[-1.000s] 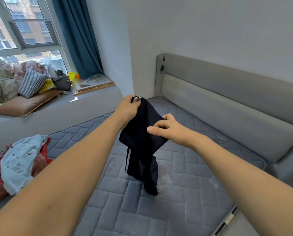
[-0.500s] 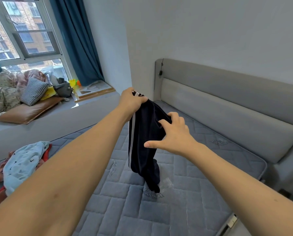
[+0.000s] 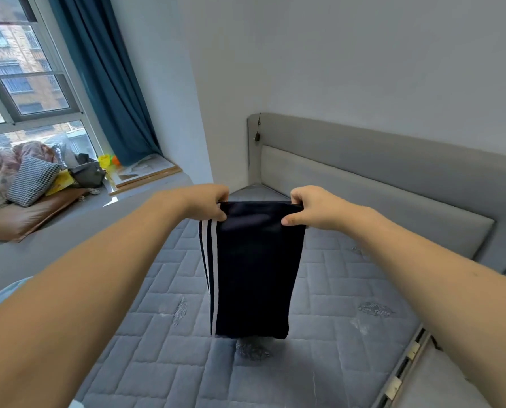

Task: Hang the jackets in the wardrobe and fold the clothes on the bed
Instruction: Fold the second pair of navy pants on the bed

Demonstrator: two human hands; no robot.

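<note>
Dark navy trousers (image 3: 254,269) with white side stripes hang flat above the grey quilted mattress (image 3: 334,304). My left hand (image 3: 209,201) pinches the top edge at its left corner. My right hand (image 3: 307,207) pinches the same edge at its right corner. The cloth is stretched between them and drops straight down, its lower end just above the mattress. A scrap of the light blue garment (image 3: 3,293) peeks out behind my left forearm at the left edge.
The grey padded headboard (image 3: 378,184) runs along the right. A window seat at the left holds a checked pillow (image 3: 34,179), a brown cushion (image 3: 31,212) and a black bag (image 3: 88,173). A blue curtain (image 3: 110,81) hangs by the window.
My right hand moved from the middle of the trousers to the top edge and took the right corner. Both hands spread apart and rose, so the bunched cloth now hangs flat.
</note>
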